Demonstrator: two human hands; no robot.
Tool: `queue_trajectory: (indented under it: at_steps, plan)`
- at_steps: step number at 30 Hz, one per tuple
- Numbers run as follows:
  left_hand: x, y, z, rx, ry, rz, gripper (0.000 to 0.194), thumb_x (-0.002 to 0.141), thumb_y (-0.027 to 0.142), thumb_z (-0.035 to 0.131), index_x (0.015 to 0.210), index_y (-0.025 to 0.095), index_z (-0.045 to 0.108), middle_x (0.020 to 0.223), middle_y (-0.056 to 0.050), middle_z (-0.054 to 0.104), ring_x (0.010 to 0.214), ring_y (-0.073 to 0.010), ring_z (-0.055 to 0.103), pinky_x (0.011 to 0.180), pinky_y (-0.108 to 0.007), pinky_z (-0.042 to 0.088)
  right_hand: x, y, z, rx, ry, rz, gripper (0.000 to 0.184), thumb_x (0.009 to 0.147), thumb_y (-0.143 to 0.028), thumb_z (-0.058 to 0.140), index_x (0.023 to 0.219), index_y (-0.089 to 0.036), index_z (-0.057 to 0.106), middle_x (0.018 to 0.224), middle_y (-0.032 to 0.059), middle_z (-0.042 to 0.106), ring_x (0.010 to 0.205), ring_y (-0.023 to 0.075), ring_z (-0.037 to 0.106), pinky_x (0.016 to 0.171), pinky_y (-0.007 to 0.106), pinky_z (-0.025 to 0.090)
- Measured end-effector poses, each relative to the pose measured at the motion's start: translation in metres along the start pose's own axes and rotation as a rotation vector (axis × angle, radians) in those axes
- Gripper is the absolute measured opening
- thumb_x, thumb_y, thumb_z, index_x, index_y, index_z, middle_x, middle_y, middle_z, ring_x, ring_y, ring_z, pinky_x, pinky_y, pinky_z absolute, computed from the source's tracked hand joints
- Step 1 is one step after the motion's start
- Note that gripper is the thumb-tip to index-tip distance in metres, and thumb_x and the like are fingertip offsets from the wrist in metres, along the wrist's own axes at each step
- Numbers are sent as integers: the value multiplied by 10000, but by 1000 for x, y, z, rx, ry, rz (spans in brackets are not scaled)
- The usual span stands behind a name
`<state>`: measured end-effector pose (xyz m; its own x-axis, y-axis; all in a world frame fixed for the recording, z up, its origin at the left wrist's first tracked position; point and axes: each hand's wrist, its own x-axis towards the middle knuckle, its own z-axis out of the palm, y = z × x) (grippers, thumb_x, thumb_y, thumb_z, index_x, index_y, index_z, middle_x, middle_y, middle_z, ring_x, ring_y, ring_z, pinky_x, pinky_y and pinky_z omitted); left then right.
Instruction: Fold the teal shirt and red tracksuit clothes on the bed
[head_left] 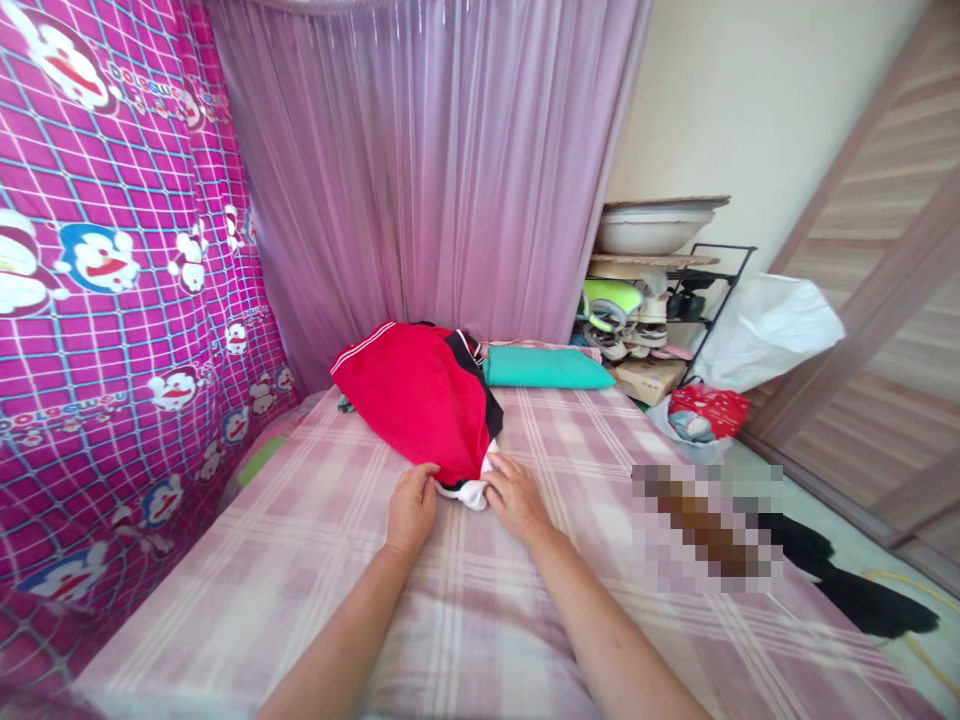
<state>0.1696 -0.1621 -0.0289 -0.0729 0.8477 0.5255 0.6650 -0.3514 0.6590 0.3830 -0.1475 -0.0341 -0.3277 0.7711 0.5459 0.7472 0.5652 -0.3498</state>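
Centrally, hands [459, 497] on red garment's [424, 400] near edge

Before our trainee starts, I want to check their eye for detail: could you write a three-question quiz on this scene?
1. True or false: the left hand and right hand both touch the red, black and white garment.
2. The flat bundle right of it is: (a) teal, (b) yellow, (c) brown?
3. Fill in: the white basin sits above a rack holding ____.

Key: 1 true; 2 a; 3 shoes.
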Motion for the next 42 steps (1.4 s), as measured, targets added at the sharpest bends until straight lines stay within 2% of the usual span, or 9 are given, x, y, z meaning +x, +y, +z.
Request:
queue_trajectory:
  at_steps: [5, 12, 17, 22, 26, 30, 34, 37, 42]
  plan:
    - [4, -17, -7, 2, 64, -142, 296, 855, 236, 459, 1073, 219, 659, 1080, -57, 723, 1068, -216, 641, 981, -416, 488, -2, 27, -17, 127, 199, 157, 303, 887, -235, 435, 993, -228, 719, 1165, 92, 710, 1122, 231, 622, 1035, 416, 441]
    - [2, -25, -12, -39, 74, -219, 295, 846, 260, 482, 1069, 194, 665, 1090, -81, 721, 1056, -226, 655, 966, -430, 500, -29, 87, -44, 119, 470, 752, 458, 838, -422, 389, 1053, -163, 699, 1051, 163, 726, 1022, 315, 660, 904, 474, 499]
    - [3, -24, -13, -29, 65, -238, 304, 841, 269, 477, 1066, 181, 662, 1078, -87, 723, 994, -219, 677, 915, -414, 528, -36, 83, -49, 203, 555, 650, 515, 848, -426, 378, 1223, -176, 626, 1203, 140, 692, 1132, 265, 629, 978, 435, 475]
    - [3, -26, -11, 9, 36, -234, 292, 845, 266, 480, 1066, 194, 657, 1067, -71, 726, 986, -214, 677, 888, -403, 535, -37, 60, -49, 56, 256, 365, 457, 747, -403, 616, 1159, -219, 689, 1306, 136, 637, 1225, 309, 567, 1030, 478, 438]
    - [4, -25, -12, 98, 4, -212, 325, 849, 242, 475, 1120, 177, 642, 1109, -92, 718, 1045, -234, 661, 939, -431, 511, -36, 48, -60, 20, 201, 377, 321, 751, -259, 551, 1004, -243, 747, 1148, 100, 724, 1087, 293, 652, 966, 445, 485]
    - [18, -26, -25, 291, -25, -105, 418, 840, 221, 526, 1250, 182, 593, 1276, -124, 654, 1209, -266, 585, 1044, -468, 431, -27, 30, -94, 244, 200, 426, 326, 796, -347, 506, 987, -253, 752, 936, 53, 768, 908, 269, 701, 802, 364, 546]
    - [44, -33, -48, 526, -87, -140, 624, 843, 296, 597, 1440, 201, 443, 1494, -176, 460, 1365, -314, 439, 1099, -520, 346, -8, 14, -148, 547, 113, 400, 293, 711, -354, 596, 935, -227, 736, 894, 33, 763, 840, 228, 708, 765, 312, 555]
    - [62, -41, -62, 645, -161, -148, 675, 844, 356, 621, 1474, 234, 411, 1561, -180, 359, 1415, -336, 364, 1135, -563, 267, 6, 13, -189, 701, 44, 434, 266, 644, -354, 694, 865, -207, 701, 792, 20, 743, 701, 191, 697, 650, 273, 556]
    - [80, -57, -69, 665, -126, -200, 595, 855, 377, 597, 1419, 225, 487, 1566, -186, 348, 1436, -355, 319, 1138, -659, 166, 15, 30, -225, 874, 198, 613, 395, 590, -386, 755, 931, -199, 690, 721, 18, 730, 554, 178, 659, 519, 270, 524]
